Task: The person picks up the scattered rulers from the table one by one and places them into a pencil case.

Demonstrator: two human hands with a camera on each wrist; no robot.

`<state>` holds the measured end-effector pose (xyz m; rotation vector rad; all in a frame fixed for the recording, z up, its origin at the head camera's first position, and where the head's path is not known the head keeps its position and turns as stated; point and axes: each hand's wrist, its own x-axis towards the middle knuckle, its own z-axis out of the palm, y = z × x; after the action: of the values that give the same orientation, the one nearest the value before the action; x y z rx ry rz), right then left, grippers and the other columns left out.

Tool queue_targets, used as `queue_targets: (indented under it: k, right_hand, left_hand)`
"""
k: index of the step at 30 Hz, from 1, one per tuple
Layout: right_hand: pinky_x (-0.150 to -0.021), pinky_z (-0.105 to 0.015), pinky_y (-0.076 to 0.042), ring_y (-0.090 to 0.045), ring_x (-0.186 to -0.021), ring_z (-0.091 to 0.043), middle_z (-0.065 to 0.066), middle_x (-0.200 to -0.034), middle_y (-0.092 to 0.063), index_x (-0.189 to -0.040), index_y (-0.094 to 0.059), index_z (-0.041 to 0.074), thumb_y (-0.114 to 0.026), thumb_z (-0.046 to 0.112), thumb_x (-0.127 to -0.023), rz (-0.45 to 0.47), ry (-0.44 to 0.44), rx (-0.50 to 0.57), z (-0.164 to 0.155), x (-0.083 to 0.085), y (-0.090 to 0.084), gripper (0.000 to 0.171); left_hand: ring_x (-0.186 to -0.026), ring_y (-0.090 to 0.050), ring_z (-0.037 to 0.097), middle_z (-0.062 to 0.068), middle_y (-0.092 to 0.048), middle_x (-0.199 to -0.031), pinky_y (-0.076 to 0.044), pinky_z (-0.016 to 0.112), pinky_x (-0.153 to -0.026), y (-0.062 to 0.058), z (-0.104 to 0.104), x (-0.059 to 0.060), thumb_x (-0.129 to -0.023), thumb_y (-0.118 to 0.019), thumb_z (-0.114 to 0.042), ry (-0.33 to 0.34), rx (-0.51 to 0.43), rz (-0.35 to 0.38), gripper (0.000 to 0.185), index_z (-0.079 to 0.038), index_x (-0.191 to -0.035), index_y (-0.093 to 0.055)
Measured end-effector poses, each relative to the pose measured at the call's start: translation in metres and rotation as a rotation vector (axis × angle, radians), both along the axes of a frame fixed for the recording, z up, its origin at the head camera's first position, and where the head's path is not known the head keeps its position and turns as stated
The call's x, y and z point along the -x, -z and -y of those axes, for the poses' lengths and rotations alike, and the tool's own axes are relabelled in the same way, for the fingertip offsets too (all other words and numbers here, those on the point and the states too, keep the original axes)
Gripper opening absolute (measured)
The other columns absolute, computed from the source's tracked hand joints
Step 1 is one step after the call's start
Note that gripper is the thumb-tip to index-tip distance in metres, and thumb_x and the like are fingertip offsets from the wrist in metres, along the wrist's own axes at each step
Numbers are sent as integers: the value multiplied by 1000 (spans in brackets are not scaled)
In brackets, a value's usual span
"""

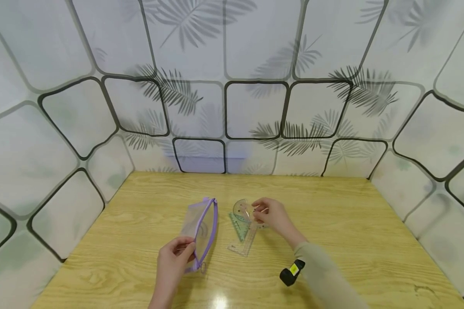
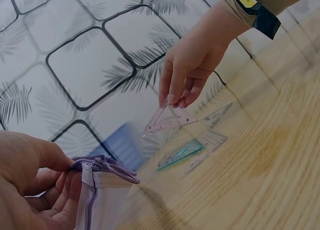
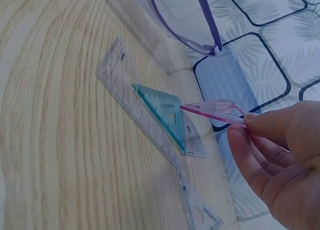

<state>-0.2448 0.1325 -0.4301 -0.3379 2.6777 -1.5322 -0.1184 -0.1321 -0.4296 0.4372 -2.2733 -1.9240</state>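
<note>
My left hand (image 1: 174, 257) grips the edge of a see-through zipper pouch (image 1: 190, 221) with purple trim, thumb on top near the zip end. The pouch's mouth gapes toward the right. Over the table to its right, my right hand (image 1: 272, 218) pinches a pink transparent set square (image 2: 170, 122) by one corner, between thumb and fingertips. Below it lie a green set square (image 3: 162, 110), a clear protractor (image 3: 195, 139), a clear ruler (image 3: 135, 117) with a wider end, and a clear set square (image 3: 197, 205). The green one overlaps the ruler and protractor in the right wrist view.
The wooden table (image 1: 139, 223) runs back to a patterned curtain (image 1: 255, 107) that also rises along both sides. A black band with a yellow label (image 1: 292, 273) is at the right wrist.
</note>
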Motion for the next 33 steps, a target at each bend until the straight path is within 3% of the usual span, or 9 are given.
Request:
queue_targets:
  k: [25, 33]
  right_hand:
    - [-73, -42, -65, -70, -76, -17, -15, -99, -68, -119, -64, -1, -64, 3, -93, 65, -149, 49, 44, -1, -10, 26]
    - [-71, -41, -66, -71, -75, -18, -16, -98, -69, -118, -64, -4, -65, 1, -92, 84, -142, 67, 57, 0, -7, 26]
  left_hand:
    - [-75, -68, 11, 18, -71, -94, -62, 18, -67, -2, -3, -1, -90, -66, -2, -3, -13, -34, 21, 10, -107, -67]
    - [-73, -67, 9, 17, -71, -93, -62, 18, -67, -2, -3, -2, -90, -66, -2, 4, -16, -36, 21, 10, -107, -67]
